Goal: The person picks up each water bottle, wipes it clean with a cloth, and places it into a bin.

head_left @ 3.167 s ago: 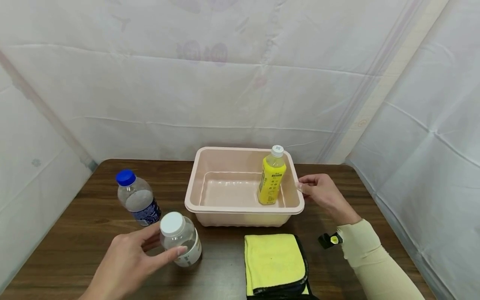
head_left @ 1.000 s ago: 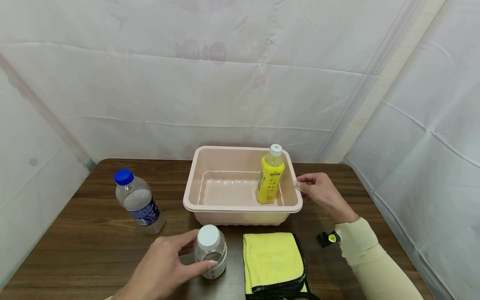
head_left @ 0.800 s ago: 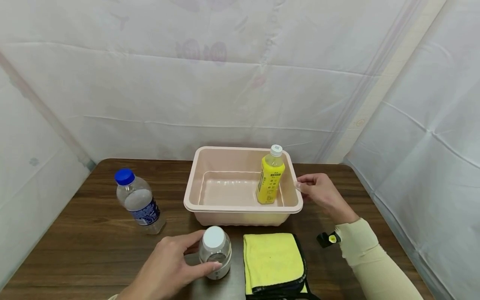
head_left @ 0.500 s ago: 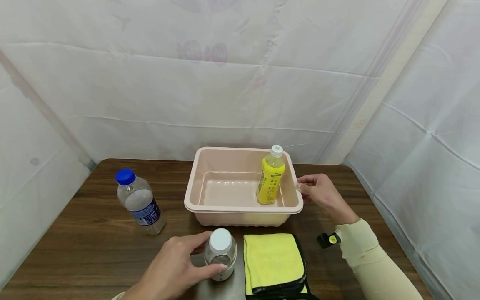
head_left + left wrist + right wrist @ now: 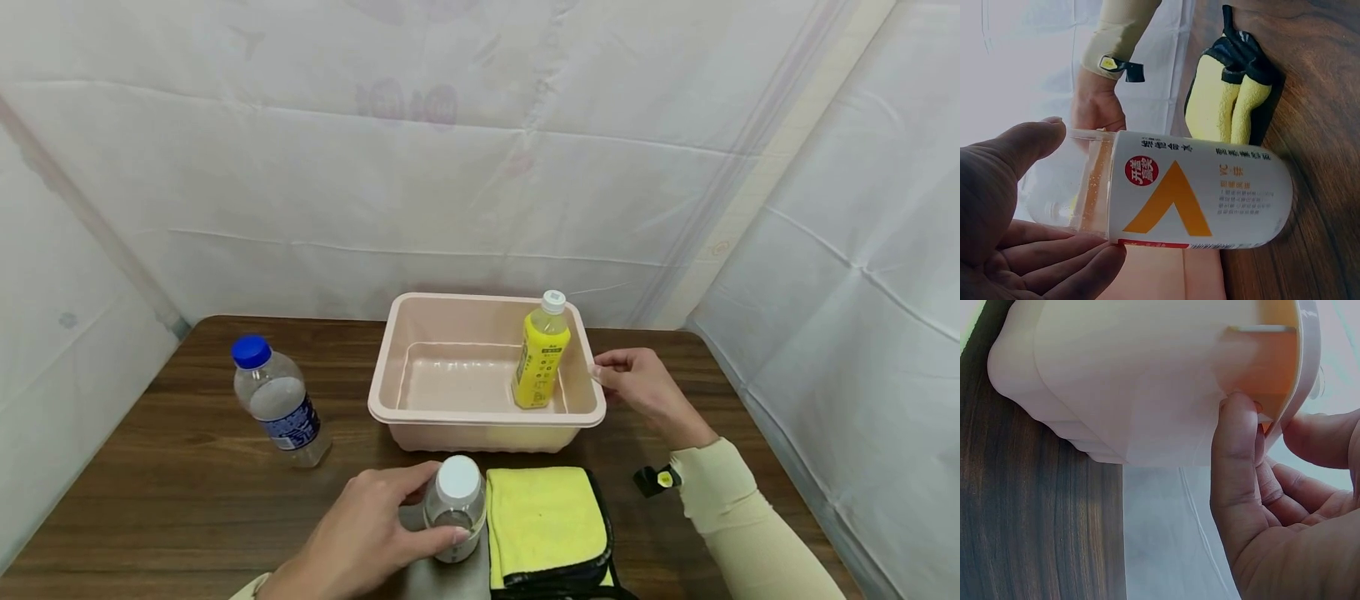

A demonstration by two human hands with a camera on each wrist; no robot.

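We have a squat clear plastic bottle (image 5: 456, 510) in our left hand (image 5: 360, 537), thumb on one side and fingers on the other, gripping it around the clear upper body. It is upright in front of the tub, at the left edge of the folded cloth; we cannot tell whether its base touches the table. Its wide, plain white screw cap is on. Seen from our left wrist, the white label (image 5: 1197, 194) carries a bold orange chevron, a round red badge with white characters, dark Chinese lettering, smaller orange print with "VC" in it, and a red strip beside a barcode along one edge. Droplets or bubbles speckle the clear plastic above the label.

Our right hand (image 5: 643, 387) pinches the right rim of the pale pink plastic tub (image 5: 487, 418), thumb on the rim and fingers against the outer wall beneath it. The tub is rectangular with rounded corners, a flared lip and a rippled lower edge. At its right end, inside, stands a yellow-labelled drink bottle (image 5: 540, 367) with a white cap.

The cloth (image 5: 547, 525) is bright yellow with black trim. A blue-capped water bottle (image 5: 277, 404) stands to the left on the dark wood-grain table (image 5: 165, 492).
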